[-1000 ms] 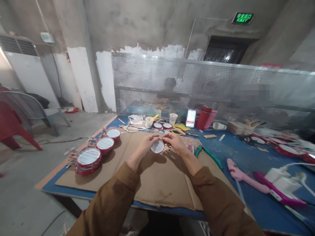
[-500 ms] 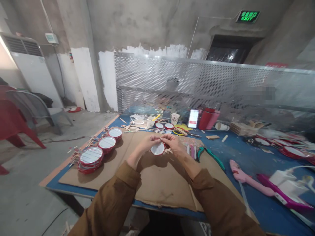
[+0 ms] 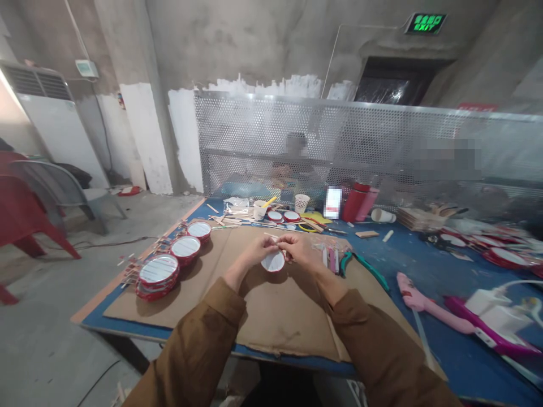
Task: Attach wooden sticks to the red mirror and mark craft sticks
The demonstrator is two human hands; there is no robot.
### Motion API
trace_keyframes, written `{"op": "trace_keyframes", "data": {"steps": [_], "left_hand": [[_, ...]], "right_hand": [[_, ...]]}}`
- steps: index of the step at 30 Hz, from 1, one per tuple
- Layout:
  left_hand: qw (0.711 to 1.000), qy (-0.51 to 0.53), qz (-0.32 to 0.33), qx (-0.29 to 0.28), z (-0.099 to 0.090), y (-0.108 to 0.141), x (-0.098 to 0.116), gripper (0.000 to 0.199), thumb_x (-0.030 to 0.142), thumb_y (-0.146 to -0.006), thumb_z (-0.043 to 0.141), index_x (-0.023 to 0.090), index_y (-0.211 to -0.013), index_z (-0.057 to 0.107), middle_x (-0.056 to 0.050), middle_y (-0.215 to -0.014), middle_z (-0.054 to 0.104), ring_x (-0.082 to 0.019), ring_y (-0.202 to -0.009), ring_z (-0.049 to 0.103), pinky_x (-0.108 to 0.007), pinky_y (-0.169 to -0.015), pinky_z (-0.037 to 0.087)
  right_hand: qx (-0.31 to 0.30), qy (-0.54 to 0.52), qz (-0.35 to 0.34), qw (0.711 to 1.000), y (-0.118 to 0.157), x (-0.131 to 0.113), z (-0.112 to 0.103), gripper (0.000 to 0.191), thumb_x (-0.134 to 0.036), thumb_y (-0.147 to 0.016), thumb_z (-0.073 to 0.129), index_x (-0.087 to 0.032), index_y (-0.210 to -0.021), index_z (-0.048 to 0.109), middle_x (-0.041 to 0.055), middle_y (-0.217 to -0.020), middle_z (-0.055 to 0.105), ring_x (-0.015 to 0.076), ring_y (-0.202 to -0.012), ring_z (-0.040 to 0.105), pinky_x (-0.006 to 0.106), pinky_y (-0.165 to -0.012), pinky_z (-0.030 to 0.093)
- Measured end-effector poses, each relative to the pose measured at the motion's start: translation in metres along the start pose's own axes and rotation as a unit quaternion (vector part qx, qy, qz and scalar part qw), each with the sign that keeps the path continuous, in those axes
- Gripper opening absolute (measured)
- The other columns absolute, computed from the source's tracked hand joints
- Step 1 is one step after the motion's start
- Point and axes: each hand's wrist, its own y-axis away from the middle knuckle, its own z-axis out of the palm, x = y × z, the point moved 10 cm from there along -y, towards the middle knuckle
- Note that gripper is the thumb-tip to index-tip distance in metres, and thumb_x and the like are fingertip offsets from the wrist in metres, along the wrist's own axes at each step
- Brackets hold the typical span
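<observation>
A small round piece with a white face and a red rim is held above the brown cardboard. My left hand is closed at its upper left edge. At its upper right, my right hand is pinched, its fingertips meeting those of my left hand. A thin pale stick shows just above the fingertips; which hand grips it is hard to make out. Stacks of similar red-rimmed discs stand at the left of the cardboard.
Teal-handled pliers and a pink glue gun lie at the right, near a power strip. Paper cups, wooden sticks, a phone and a red bottle line the back, before a perforated metal screen.
The disc sits slightly lower and a little more to the right under my fingers. A pale stick now shows above the fingertips. Both hands remain together.
</observation>
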Motion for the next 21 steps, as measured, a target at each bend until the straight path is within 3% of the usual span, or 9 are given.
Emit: {"op": "trace_keyframes", "data": {"steps": [4, 10, 16, 21], "left_hand": [[0.995, -0.063, -0.026, 0.069, -0.008, 0.001, -0.002, 0.015, 0.022, -0.079, 0.063, 0.016, -0.07, 0.052, 0.004, -0.063, 0.053, -0.011, -0.061, 0.049, -0.023, -0.059, 0.037], [0.979, -0.049, -0.08, 0.181, -0.023, 0.003, -0.013, 0.014, 0.014, -0.08, 0.058, 0.018, -0.07, 0.049, 0.004, -0.061, 0.052, -0.011, -0.061, 0.051, -0.022, -0.061, 0.038], [0.972, -0.03, -0.07, 0.224, -0.029, 0.007, -0.01, 0.014, 0.014, -0.082, 0.057, 0.018, -0.07, 0.051, 0.002, -0.065, 0.055, -0.013, -0.065, 0.054, -0.024, -0.066, 0.041], [0.965, -0.029, -0.077, 0.249, -0.031, 0.01, -0.011, 0.015, 0.012, -0.08, 0.057, 0.019, -0.069, 0.05, 0.002, -0.066, 0.055, -0.014, -0.067, 0.054, -0.026, -0.069, 0.042]], "right_hand": [[0.005, 0.096, -0.027, 0.995, 0.003, -0.01, -0.004, 0.008, -0.021, -0.076, 0.056, -0.019, -0.071, 0.061, -0.007, -0.047, 0.054, 0.0097, -0.038, 0.052, 0.019, -0.041, 0.038], [0.031, 0.082, 0.034, 0.996, 0.005, -0.001, -0.008, 0.014, -0.013, -0.079, 0.059, -0.019, -0.067, 0.056, -0.0082, -0.048, 0.054, 0.0074, -0.036, 0.053, 0.016, -0.037, 0.036], [0.029, 0.058, 0.062, 0.996, 0.003, 0.013, -0.003, 0.011, -0.016, -0.08, 0.063, -0.018, -0.071, 0.057, -0.0051, -0.056, 0.061, 0.0085, -0.04, 0.059, 0.014, -0.034, 0.037], [-0.011, 0.034, 0.118, 0.992, 0.003, 0.026, 0.0, 0.013, -0.014, -0.075, 0.068, -0.017, -0.07, 0.057, -0.0014, -0.059, 0.066, 0.0113, -0.038, 0.061, 0.015, -0.031, 0.038]]}}
